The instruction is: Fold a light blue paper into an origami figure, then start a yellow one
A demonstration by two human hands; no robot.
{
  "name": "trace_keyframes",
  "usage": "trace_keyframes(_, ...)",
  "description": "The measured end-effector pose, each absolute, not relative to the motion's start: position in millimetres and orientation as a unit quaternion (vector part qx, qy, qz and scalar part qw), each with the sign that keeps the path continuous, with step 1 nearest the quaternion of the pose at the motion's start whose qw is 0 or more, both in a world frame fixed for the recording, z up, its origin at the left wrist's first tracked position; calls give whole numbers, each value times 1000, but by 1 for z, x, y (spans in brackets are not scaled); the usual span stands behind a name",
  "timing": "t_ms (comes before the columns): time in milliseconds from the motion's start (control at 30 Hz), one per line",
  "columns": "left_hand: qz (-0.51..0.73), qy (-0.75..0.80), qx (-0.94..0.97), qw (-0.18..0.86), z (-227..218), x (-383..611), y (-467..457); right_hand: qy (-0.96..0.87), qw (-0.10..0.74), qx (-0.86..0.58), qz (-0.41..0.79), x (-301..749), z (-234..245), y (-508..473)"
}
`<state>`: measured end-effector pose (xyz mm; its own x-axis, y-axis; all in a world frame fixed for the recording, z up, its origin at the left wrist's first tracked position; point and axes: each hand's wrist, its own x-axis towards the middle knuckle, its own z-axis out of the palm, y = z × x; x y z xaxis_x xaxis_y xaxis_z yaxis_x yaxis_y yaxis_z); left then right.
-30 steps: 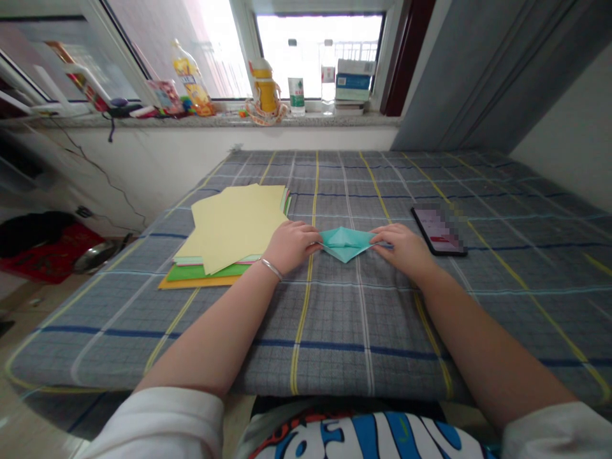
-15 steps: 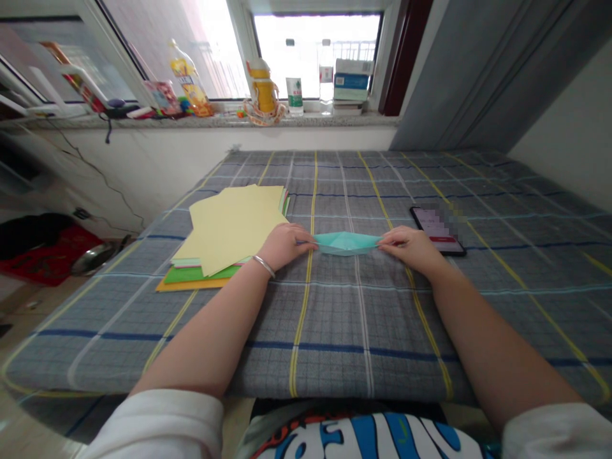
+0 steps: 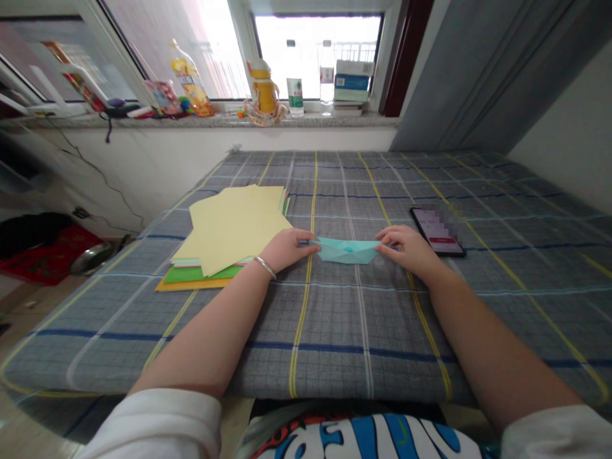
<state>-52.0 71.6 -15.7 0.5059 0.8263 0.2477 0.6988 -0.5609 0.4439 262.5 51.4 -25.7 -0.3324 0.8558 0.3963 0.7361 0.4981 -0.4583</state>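
Observation:
A folded teal paper piece (image 3: 347, 251) lies on the grey plaid cloth (image 3: 335, 319) in the middle of the view. My left hand (image 3: 285, 247) pinches its left end, a silver bracelet on that wrist. My right hand (image 3: 405, 247) pinches its right end. Both hands rest low on the cloth with fingers closed on the paper's tips.
A stack of coloured paper sheets (image 3: 229, 229), yellow on top, lies left of my left hand. A phone (image 3: 437, 231) lies just right of my right hand. The windowsill (image 3: 215, 120) at the back carries bottles (image 3: 295, 86), a yellow cup and boxes.
The teal paper went from a downward-pointing shape to a flat, wide strip stretched between my hands. My hands moved slightly apart, then settled with the paper flat on the cloth.

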Motion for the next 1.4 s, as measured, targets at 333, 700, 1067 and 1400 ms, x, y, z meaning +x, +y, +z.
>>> trace_keyframes(333,210,381,898,-60,-14,-31,51,-896,184,-384,-124,230,2,25)
trace_keyframes(700,205,281,930,-121,-16,-14,38,-879,71,-451,-139,205,-1,23)
trace_keyframes(1067,183,273,936,-128,-19,-13,41,-870,71,-473,-117,206,-7,32)
trace_keyframes(1400,188,274,939,-88,-15,-17,44,-863,72,-479,-139,199,-8,27)
